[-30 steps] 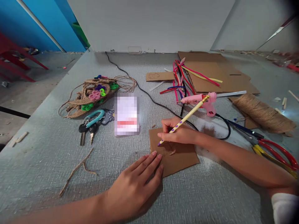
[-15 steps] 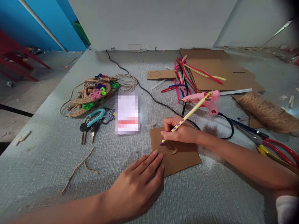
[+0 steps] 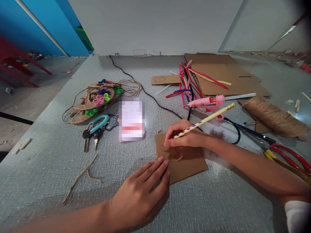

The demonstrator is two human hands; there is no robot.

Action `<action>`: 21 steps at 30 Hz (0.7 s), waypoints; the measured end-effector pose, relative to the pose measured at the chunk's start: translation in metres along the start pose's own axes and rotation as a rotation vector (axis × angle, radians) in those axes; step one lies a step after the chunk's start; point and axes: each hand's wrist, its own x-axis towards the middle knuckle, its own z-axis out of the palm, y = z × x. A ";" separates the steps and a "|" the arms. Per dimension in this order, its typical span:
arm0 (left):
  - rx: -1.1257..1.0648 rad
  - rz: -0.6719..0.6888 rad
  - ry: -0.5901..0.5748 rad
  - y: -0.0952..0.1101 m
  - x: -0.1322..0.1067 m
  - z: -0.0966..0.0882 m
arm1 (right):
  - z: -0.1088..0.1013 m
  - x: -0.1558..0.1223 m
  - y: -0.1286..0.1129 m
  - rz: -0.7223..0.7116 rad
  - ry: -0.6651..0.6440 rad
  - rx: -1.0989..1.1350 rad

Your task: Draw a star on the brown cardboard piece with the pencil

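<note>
My right hand (image 3: 186,134) is closed around a pale yellow pencil (image 3: 206,119) with purple dots, its eraser end leaning up to the right. The pencil's tip is hidden behind my fingers, over a piece of brown cardboard (image 3: 189,165). Drawn lines and a small curl of twine (image 3: 179,158) show on the cardboard below that hand. My left hand (image 3: 143,191) lies flat, fingers stretched out, with its fingertips on the cardboard's left edge. Beyond my right hand rests a pink glue gun (image 3: 206,103) with a clear glue stick in its back.
Keys (image 3: 91,134), a blurred-out white card (image 3: 132,119) and a twine bundle with fuzzy flowers (image 3: 99,97) lie left. Pipe cleaners (image 3: 186,81), cardboard sheets (image 3: 218,74), a twine spool (image 3: 274,116) and red-and-yellow-handled scissors (image 3: 289,155) lie right. A black cord (image 3: 155,101) crosses the table.
The pencil has tilted lower, its eraser end swinging right and down. My right hand has shifted slightly on the cardboard, while my left hand stays nearly where it was.
</note>
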 end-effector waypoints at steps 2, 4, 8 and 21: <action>-0.002 -0.003 0.001 0.000 0.000 0.000 | 0.004 0.001 0.000 -0.026 0.029 -0.111; -0.004 -0.005 0.000 -0.001 0.001 -0.001 | 0.007 0.001 -0.001 -0.059 0.036 -0.209; -0.004 0.002 0.000 -0.001 0.002 0.000 | 0.008 0.000 -0.002 -0.038 -0.028 -0.296; -0.003 0.013 -0.003 -0.001 0.003 -0.002 | 0.007 -0.001 -0.003 -0.005 -0.068 -0.309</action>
